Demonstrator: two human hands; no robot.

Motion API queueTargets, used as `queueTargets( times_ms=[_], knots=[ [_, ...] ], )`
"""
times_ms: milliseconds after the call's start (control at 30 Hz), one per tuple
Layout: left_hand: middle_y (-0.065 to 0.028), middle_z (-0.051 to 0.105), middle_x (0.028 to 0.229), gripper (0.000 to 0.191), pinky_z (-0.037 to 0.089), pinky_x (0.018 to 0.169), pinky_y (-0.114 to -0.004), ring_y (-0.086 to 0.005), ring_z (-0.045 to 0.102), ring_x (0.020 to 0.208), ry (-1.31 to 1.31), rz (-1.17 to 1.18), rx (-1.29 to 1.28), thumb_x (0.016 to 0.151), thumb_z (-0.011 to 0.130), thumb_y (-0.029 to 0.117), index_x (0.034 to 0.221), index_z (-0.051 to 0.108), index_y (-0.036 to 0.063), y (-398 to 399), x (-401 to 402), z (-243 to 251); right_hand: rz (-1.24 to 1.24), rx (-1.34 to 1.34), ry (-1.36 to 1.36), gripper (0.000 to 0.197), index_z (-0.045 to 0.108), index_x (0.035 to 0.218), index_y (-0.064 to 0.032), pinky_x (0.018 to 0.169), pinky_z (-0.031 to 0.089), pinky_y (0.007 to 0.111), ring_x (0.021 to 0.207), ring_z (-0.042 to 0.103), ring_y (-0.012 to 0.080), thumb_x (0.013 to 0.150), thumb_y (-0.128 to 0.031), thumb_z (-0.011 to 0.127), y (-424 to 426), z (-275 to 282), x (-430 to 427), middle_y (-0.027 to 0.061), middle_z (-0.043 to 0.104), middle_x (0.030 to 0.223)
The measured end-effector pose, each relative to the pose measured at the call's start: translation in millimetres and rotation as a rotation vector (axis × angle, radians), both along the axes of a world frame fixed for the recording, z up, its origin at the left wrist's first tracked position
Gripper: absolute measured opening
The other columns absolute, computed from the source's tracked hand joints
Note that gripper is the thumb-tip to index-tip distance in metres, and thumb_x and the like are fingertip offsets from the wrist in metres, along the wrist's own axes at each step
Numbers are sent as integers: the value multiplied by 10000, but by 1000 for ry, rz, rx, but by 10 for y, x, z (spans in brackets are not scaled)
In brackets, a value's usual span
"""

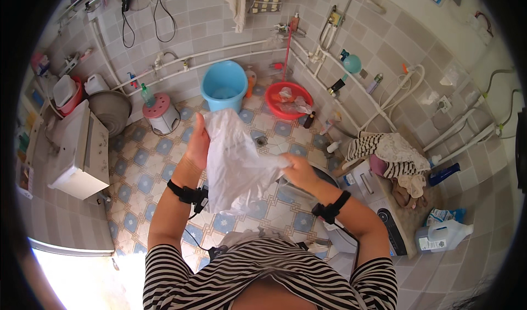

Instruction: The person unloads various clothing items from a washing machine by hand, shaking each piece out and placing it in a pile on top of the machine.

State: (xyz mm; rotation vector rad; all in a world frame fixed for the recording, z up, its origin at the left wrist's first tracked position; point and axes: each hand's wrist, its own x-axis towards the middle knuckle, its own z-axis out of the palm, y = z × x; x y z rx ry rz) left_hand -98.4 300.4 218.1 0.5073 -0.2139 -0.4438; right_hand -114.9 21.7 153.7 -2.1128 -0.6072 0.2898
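Observation:
A thin white cloth (230, 157) hangs spread between my two hands, in front of my chest. My left hand (199, 142) is upright at the cloth's left edge, thumb up; part of it is hidden by the fabric. Gathered fabric at the right is pinched in my right hand (299, 171). Both wrists wear black straps with small devices. Beyond the cloth's top edge stands a light blue plastic tub (224, 81). A red basin (288, 100) holding crumpled plastic bags is on the tiled floor behind, to the right.
To the right, a washing machine (366, 182) bears striped and lace clothes (399, 151); a detergent jug (444, 236) stands nearby. At left are a sink cabinet (82, 157), a large grey basin (110, 114) and a pink-topped stool (158, 108) with a green spray bottle (147, 96). White pipes line the walls.

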Motion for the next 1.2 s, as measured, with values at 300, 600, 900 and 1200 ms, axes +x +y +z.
queueTargets(
  times_ms=[300, 600, 900, 1200],
  knots=[
    [-112, 536, 1144, 419, 398, 931, -373, -247, 533, 1026, 312, 94, 342, 918, 375, 327, 1169, 450, 1, 131, 82, -611, -74, 504, -197, 143, 537, 923, -9, 694, 395, 223, 767, 484, 84, 819, -65, 458, 172, 1153, 281, 24, 555, 800],
    [-71, 495, 1205, 454, 374, 945, -359, -200, 479, 1105, -26, 212, 173, 856, 534, 293, 1234, 391, 87, 163, -348, -273, -305, 485, -414, 177, 543, 891, 12, 705, 397, 224, 767, 491, 99, 803, -21, 393, -169, 1143, 659, 37, 561, 796],
    [-61, 465, 1237, 496, 335, 978, -376, -204, 439, 1148, -94, 253, 146, 844, 555, 291, 1260, 365, 98, 239, -467, -171, -329, 493, -400, 214, 543, 905, 5, 732, 399, 233, 788, 501, 104, 789, -29, 366, -164, 1099, 579, 36, 555, 848],
    [-133, 517, 1162, 436, 401, 923, -345, -224, 511, 1064, 243, 78, 411, 881, 490, 275, 1223, 412, 16, -49, -276, -255, 131, 222, -899, 192, 574, 877, -24, 542, 419, 254, 604, 530, 160, 689, -13, 537, 433, 1701, 217, 51, 560, 718]
  ],
)
